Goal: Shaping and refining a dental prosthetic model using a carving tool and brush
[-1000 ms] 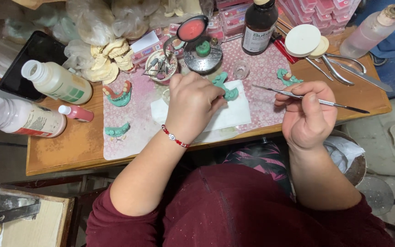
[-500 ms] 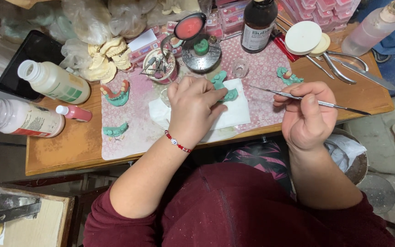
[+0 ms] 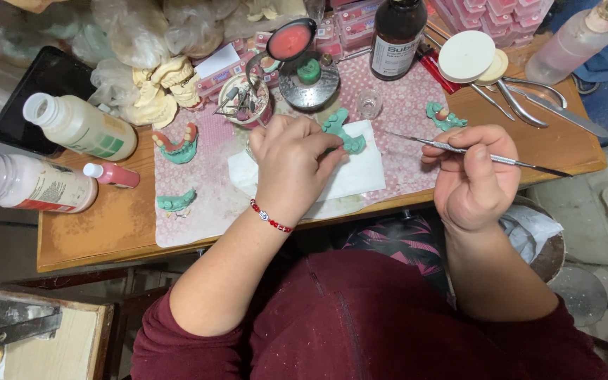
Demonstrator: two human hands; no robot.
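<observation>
My left hand (image 3: 291,163) rests on a white paper sheet (image 3: 350,177) and grips a green dental cast (image 3: 343,131), most of it hidden under my fingers. My right hand (image 3: 474,176) holds a thin metal instrument (image 3: 459,150) like a pen, its tip pointing left towards the cast, a short way from it. A red bead bracelet (image 3: 269,217) circles my left wrist.
More green casts lie at left (image 3: 175,146), lower left (image 3: 175,202) and at right (image 3: 445,116). Two plastic bottles (image 3: 79,127) (image 3: 26,183), a brown bottle (image 3: 395,32), a small bowl of tools (image 3: 243,100), metal pliers (image 3: 529,95) and plaster casts (image 3: 153,95) crowd the wooden table (image 3: 107,225).
My left hand has shifted slightly on the cast. My right hand with the instrument has stayed about where it was.
</observation>
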